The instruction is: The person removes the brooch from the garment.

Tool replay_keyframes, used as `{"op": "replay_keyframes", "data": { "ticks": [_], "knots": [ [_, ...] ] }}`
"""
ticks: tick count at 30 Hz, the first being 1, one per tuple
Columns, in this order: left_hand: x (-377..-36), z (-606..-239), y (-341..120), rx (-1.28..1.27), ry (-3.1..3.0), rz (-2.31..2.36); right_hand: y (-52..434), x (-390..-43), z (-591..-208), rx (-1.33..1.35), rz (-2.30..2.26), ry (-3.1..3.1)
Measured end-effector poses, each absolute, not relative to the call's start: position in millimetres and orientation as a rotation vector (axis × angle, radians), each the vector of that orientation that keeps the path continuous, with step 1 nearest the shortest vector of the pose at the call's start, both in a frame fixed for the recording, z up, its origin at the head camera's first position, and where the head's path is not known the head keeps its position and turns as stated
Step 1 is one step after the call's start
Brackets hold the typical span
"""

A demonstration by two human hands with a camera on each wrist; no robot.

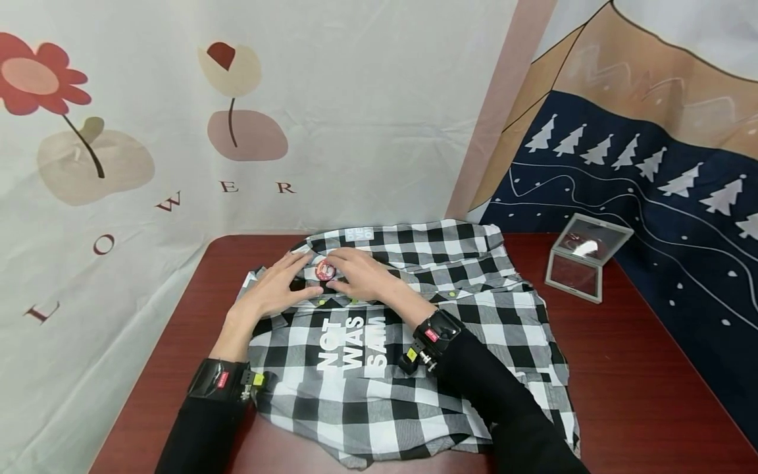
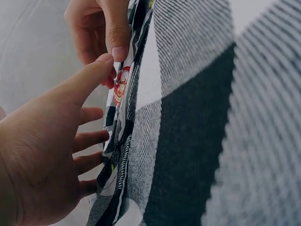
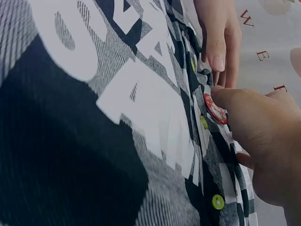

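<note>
A black-and-white checked shirt [image 1: 474, 309] with white lettering lies spread on a dark red table [image 1: 628, 375]. A round red badge [image 1: 325, 269] is pinned near its collar. My left hand [image 1: 301, 271] lies with straight fingers on the cloth just left of the badge, its thumb reaching toward the badge [image 2: 121, 85]. My right hand [image 1: 340, 266] rests on the shirt just right of the badge, and its thumb tip [image 3: 221, 94] touches the badge's rim [image 3: 215, 109]. Neither hand plainly grips anything. Small green buttons [image 3: 217, 202] run along the placket.
An open clear hinged case [image 1: 586, 255] stands at the table's back right. Printed cloth hangs behind the table and along its right side. Bare tabletop shows left and right of the shirt.
</note>
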State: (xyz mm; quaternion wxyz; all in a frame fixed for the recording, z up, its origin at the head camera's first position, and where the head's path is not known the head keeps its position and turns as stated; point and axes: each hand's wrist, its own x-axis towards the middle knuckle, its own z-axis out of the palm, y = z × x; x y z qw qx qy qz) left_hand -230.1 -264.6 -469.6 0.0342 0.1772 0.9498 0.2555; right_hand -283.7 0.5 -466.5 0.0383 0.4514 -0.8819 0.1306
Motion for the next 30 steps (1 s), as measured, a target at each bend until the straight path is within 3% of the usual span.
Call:
{"op": "replay_keyframes", "data": {
  "ticks": [11,30],
  "knots": [
    [-225.5,-450.2,-251.6,0.485,2.857,0.604,-8.8,-292.2,-476.1,1.381,0.372,-2.667],
    [-229.0,-452.2,-252.4,0.449,2.786,0.546,-17.7,-286.0,-469.9,1.307,0.277,-2.756]
  ]
}}
